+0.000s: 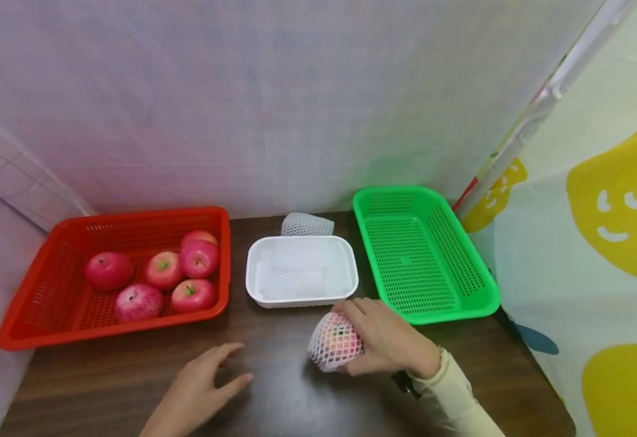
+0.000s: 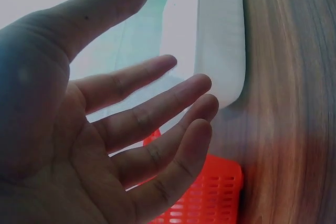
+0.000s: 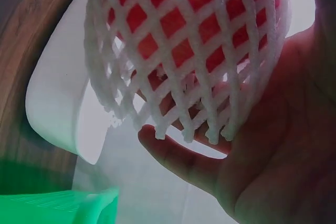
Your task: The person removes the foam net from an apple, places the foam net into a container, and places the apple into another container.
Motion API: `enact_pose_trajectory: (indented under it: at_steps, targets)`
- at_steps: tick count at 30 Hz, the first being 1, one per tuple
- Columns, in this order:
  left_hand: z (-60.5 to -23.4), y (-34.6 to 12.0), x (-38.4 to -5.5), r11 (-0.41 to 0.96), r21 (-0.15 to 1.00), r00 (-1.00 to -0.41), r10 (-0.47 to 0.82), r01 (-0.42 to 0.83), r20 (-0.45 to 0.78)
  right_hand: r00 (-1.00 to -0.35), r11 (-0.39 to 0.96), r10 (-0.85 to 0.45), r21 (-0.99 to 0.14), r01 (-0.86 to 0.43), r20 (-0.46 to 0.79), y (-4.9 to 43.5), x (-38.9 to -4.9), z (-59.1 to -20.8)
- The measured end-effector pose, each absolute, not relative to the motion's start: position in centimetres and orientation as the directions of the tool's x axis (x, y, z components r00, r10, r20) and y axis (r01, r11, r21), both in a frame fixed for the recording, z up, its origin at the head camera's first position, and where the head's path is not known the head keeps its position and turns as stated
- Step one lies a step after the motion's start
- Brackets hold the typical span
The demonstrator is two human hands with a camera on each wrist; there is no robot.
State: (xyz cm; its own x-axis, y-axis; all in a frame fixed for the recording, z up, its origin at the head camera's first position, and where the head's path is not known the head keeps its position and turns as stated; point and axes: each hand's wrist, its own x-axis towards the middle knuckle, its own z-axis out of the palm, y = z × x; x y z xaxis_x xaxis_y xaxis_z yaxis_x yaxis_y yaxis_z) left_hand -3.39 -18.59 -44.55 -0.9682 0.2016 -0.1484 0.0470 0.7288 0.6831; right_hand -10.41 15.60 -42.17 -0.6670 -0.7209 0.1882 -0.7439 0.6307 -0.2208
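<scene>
My right hand [image 1: 381, 337] grips an apple [image 1: 337, 341] wrapped in a white foam net [image 1: 326, 358], just in front of the white tray. In the right wrist view the net [image 3: 184, 51] covers the red apple, and its loose edge hangs past the fruit near the fingers. My left hand [image 1: 200, 382] hovers over the table's front with thumb and fingers spread, holding nothing. Seen from the left wrist, the palm [image 2: 68, 145] is bare and the fingers are relaxed. A white tray [image 1: 300, 301] with foam nets lying inside stands beyond both hands.
To the left sits a red basket [image 1: 132, 328] with several bare apples [image 1: 139, 302]. A green basket [image 1: 405, 261] stands at the right. Behind the tray lies another foam net [image 1: 307, 224]. A curtain [image 1: 296, 109] hangs at the brown table's [image 1: 94, 388] far edge.
</scene>
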Motion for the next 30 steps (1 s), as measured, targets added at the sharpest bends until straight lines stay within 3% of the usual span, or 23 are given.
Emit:
enact_pose_trajectory:
  at_steps: [7, 12, 15, 22, 30]
  targets:
    - [-44.9, -15.7, -3.3, 0.592, 0.773, -0.971, 0.196, 0.227, 0.135, -0.725, 0.676, -0.662, -0.267, -0.687, 0.191, 14.7, -10.8, -42.2]
    - [-45.2, -13.1, -3.8, 0.482, 0.822, -0.953, 0.157, 0.303, 0.259, -0.738, 0.669, -0.645, -0.32, -0.671, 0.199, 12.8, -10.8, -42.7]
    - [-45.4, -12.4, -4.0, 0.453, 0.854, -0.966, 0.108, 0.257, 0.234, -0.74, 0.653, -0.637, -0.36, -0.666, 0.215, 11.6, -10.5, -43.3]
    - [-46.2, -12.7, -3.9, 0.418, 0.908, -0.996, 0.084, 0.034, -0.002, -0.725, 0.586, -0.636, -0.447, -0.676, 0.263, 9.4, -9.5, -44.7]
    - [-47.6, -13.2, -3.9, 0.507, 0.855, -0.985, 0.17, 0.109, 0.025, -0.6, 0.516, -0.733, -0.313, -0.798, 0.32, 7.5, -8.5, -45.7]
